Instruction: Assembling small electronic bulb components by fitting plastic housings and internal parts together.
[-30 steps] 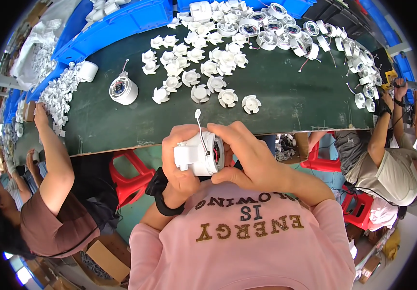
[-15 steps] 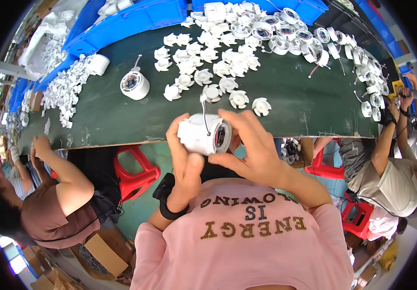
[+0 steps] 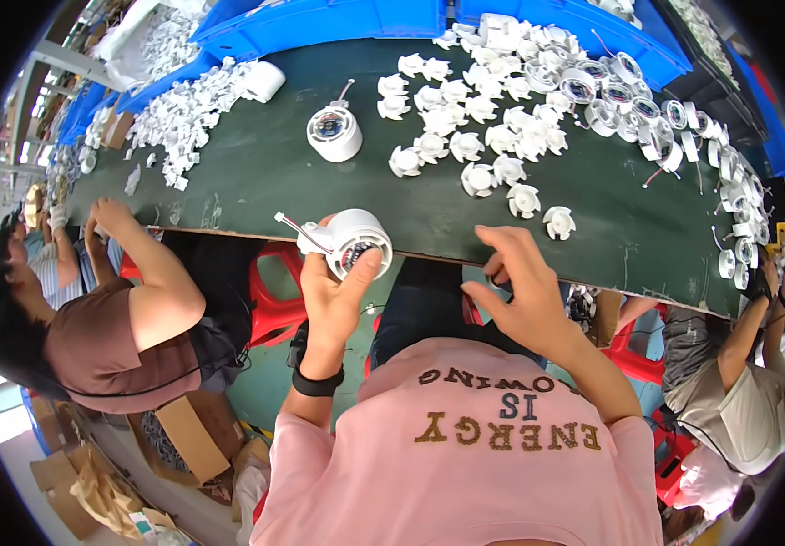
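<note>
- The dark green table spreads out beyond both hands, its near edge just past the fingertips; judging by the seated people on each side, it serves as a shared bench, so parts sit within arm's reach of everyone.
- Blue bins line the far rim, well beyond the hands, likely kept back there so the working strip near the edge is left for the parts.
- A spread of white fan-shaped pieces lies ahead of the right hand, laid flat and apart from one another, which looks meant for easy single pick-up.
- Ring-shaped white housings crowd farther out and to the right of that hand, some trailing thin wires.
- A loose heap of small white bits sits far ahead and to the left of the left hand, nearer the neighbour's arm.
- The left hand is up, fingers curled round a white cylindrical housing, thumb pressed on its face; it holds the open end tilted toward the wearer, apparently to look inside.
- Red and white wires stick out of that housing to the hand's left, clear of the grip.
- The right hand hovers to the right of the housing, not touching it, fingers loosely spread and bent; it holds nothing I can make out.
- A second cylindrical housing stands upright on the table straight ahead of the left hand, well apart.
</note>
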Tool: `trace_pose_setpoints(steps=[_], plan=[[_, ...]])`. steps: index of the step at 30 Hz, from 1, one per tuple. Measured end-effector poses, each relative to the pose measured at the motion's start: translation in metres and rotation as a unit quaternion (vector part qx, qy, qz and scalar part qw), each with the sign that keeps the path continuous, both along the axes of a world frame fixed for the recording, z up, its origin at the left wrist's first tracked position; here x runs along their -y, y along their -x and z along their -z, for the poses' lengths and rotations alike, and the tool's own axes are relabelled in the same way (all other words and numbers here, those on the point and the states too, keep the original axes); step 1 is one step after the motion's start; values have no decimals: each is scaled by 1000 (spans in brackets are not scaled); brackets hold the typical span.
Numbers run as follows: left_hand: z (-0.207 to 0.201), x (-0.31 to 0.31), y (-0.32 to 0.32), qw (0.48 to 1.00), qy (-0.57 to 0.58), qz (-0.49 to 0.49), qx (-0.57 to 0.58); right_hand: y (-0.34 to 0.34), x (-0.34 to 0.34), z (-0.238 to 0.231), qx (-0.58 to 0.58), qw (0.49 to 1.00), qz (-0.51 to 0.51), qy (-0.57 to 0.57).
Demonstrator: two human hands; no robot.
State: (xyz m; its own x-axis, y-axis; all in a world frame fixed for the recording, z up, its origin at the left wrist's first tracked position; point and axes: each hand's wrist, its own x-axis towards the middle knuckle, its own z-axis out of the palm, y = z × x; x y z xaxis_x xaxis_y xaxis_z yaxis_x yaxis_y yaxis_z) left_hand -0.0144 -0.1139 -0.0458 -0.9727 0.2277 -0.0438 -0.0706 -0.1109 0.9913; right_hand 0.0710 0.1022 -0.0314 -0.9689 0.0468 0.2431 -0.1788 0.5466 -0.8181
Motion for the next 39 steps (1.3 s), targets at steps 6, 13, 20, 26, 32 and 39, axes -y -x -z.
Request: trace_pose_setpoints(steps=[6,13,20,26,32,39], plan=[[-1,35,28,992,55,-89,-68,-11,-7,8,18,1000,-4,-1],[-13,53,40,955,129,-130,-231,-20,-14,17,27,999,33,18],[-15,49,35,944,113,-122,-285,-19,-12,15,24,999,28,19],[3,53,55,964,126,-122,-201,-22,-13,17,20,998,55,7],[19,107,127,921,331,-153,-141,-21,-14,15,14,999,41,1],[39,141,197,695,579,-413,-101,-34,-96,-13,-21,984,174,-43]])
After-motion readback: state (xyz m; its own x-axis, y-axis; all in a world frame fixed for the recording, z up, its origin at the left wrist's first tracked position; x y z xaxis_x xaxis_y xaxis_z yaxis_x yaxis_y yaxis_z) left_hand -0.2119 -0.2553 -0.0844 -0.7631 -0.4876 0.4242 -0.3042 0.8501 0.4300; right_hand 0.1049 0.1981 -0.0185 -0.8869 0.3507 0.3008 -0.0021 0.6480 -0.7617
